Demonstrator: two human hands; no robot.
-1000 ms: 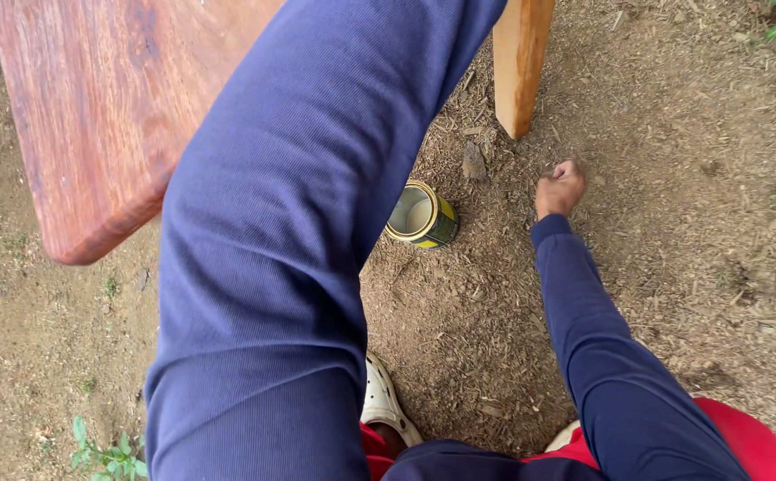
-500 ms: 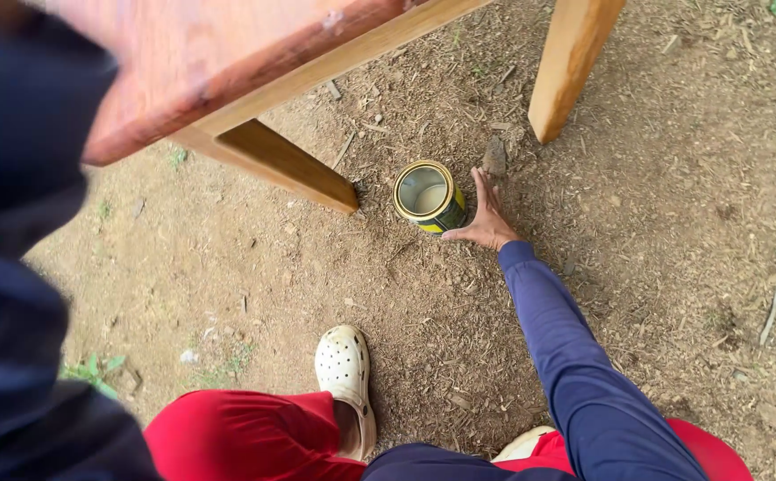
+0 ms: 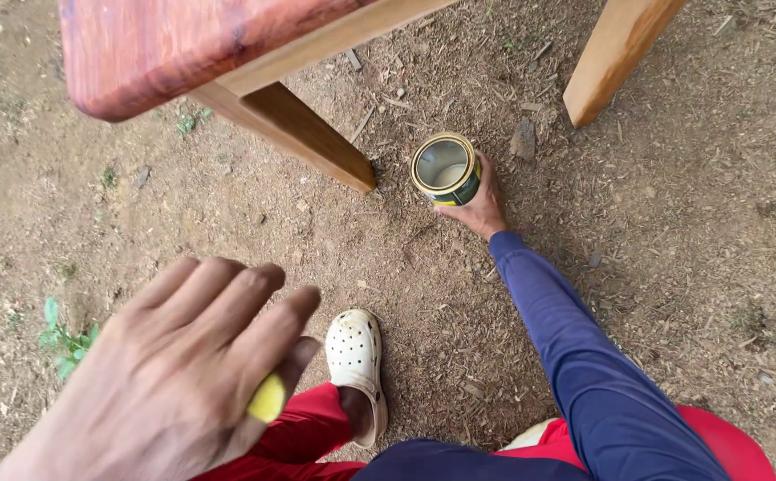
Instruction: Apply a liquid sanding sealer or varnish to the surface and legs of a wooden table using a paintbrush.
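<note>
Head view, looking down at bare dirt ground (image 3: 673,267) strewn w/ wood chips and dry bits. Reddish wooden bench top (image 3: 183,44) fills the far left, its rounded corner toward the viewer; one slanted wooden leg (image 3: 294,134) runs from under it down to the dirt at centre, and a second, paler leg (image 3: 615,58) ends at far right. Left hand (image 3: 174,374) looms large at near left, close to the lens, back of hand up, fingers (image 3: 254,312) curled loosely together around a small yellow object (image 3: 268,399); only a sliver of that object shows, so its kind cannot be told. Right arm in a dark blue sleeve (image 3: 584,356) reaches from near right toward the far centre. Red trousers (image 3: 316,419) show at the near edge, w/ a white perforated clog (image 3: 357,365) on the foot between the two arms. Right hand (image 3: 481,209) is wrapped around the near-right side of an open tin can (image 3: 446,169), fingers half closed on its wall. The can stands on the dirt, tilted slightly toward the viewer, gold rim and pale inside visible, just right of the foot of the slanted leg, w/ a small flat stone (image 3: 523,138) near it on the far right. A small green weed (image 3: 63,334) grows at the left edge
</note>
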